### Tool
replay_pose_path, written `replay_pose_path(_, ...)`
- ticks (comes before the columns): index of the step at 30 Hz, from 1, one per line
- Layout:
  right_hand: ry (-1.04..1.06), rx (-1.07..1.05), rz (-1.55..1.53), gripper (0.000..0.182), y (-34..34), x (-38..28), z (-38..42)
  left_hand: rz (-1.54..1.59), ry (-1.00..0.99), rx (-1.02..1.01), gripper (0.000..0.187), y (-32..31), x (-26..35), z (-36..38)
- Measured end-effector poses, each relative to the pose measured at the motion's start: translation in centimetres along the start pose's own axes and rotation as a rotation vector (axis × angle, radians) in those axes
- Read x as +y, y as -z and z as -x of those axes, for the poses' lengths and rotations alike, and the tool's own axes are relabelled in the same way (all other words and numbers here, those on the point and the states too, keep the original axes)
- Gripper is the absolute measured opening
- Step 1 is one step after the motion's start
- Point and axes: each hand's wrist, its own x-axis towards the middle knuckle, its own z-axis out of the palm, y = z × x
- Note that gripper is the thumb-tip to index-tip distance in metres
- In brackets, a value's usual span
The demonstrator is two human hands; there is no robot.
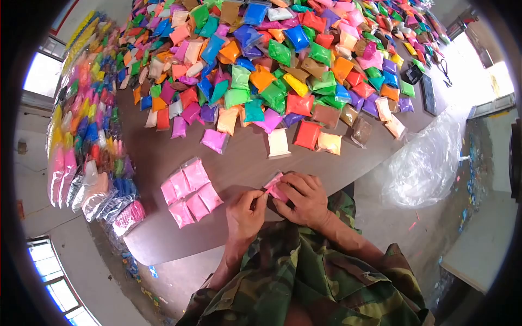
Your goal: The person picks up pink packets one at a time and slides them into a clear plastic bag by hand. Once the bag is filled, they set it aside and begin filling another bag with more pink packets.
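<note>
A small pink packet (275, 187) in clear plastic lies near the table's front edge, between my two hands. My left hand (247, 214) pinches its near left edge with thumb and forefinger. Curled over the packet's right side, my right hand (304, 200) grips it and hides part of it. To the left, several pink packets (197, 174) lie flat, side by side in two rows. Beyond my hands are a cream packet (279, 143) and a red packet (308, 135).
A large heap of multicoloured packets (261, 79) covers the far part of the brown table (163, 247). Long bundles of filled bags (95, 141) stand along the left edge. On the right are a clear plastic bag (424, 163) and a dark phone-like object (428, 94).
</note>
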Motion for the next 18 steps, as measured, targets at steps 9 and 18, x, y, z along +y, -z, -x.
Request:
replay_pose_path(9,-0.003,0.043,-0.004,0.036,-0.2,-0.1,-0.1,-0.093,0.023,-0.027,0.011,0.8,-1.4,-2.2)
replay_pose_path(18,0.006,0.048,-0.05,0.032,0.2,0.2,0.3,0.038,-0.002,-0.146,0.007,-1.0,1.0,-3.2)
